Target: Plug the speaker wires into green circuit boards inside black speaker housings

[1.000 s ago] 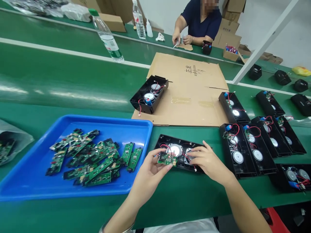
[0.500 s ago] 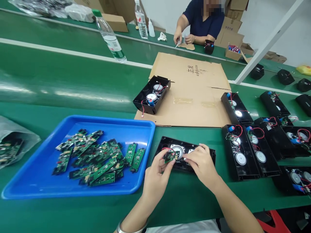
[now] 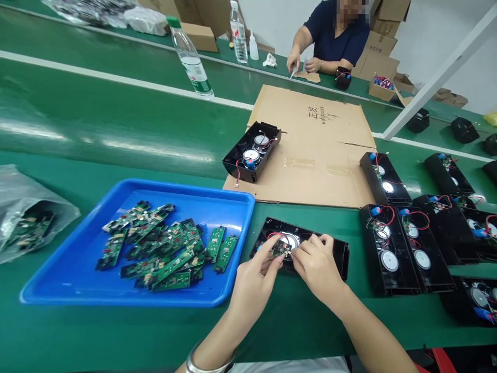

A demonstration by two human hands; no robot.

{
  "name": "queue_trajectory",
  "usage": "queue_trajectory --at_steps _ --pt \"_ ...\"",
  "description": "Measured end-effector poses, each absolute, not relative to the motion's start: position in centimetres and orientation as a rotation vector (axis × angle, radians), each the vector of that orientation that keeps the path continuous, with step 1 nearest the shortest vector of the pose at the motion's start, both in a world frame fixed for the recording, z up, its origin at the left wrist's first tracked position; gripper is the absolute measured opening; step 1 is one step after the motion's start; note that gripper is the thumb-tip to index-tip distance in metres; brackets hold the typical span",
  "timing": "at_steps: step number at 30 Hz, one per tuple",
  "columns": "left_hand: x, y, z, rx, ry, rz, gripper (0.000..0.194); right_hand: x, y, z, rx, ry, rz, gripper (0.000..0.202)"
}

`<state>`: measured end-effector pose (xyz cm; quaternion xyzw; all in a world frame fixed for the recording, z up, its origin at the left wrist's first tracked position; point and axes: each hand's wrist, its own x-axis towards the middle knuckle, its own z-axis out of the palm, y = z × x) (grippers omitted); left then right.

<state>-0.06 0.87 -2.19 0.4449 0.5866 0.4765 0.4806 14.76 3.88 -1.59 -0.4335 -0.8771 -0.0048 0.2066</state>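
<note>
A small green circuit board (image 3: 280, 247) is pinched between the thumb and fingers of my left hand (image 3: 257, 274). It sits over a black speaker housing (image 3: 338, 254) that lies on the green table. My right hand (image 3: 316, 263) is closed at the board's right edge, its fingertips on what looks like a small white wire connector (image 3: 289, 253). Behind the fingers, a round speaker (image 3: 292, 240) shows in the housing, with a red wire (image 3: 275, 234) looping near the board. The right hand covers part of the housing.
A blue tray (image 3: 70, 290) heaped with circuit boards (image 3: 166, 248) stands at left, beside a plastic bag (image 3: 62, 210) of boards. Another housing (image 3: 252, 153) rests on flat cardboard (image 3: 330, 176). Several housings (image 3: 388, 259) stand at right. Across the bench, a person (image 3: 337, 36) works.
My right fingers have moved left, closer against the circuit board's edge. The left hand still holds the board. The whole view has shifted slightly.
</note>
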Motion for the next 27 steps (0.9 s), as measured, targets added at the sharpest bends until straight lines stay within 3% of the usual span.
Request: queue_trajectory --at_steps 7,14,27 --pt "-0.25 0.87 -1.74 1.259 1.512 1.075 0.036 14.48 3.87 -1.77 -1.186 -2.486 -0.070 0.023" --pt "-0.07 0.92 -1.83 1.171 1.418 1.097 0.032 14.60 3.62 -2.24 -1.258 -2.258 0.167 0.025" --pt "0.05 1.34 -1.81 1.036 1.278 1.122 0.027 15.20 4.45 -2.07 -1.203 -2.199 0.302 0.026"
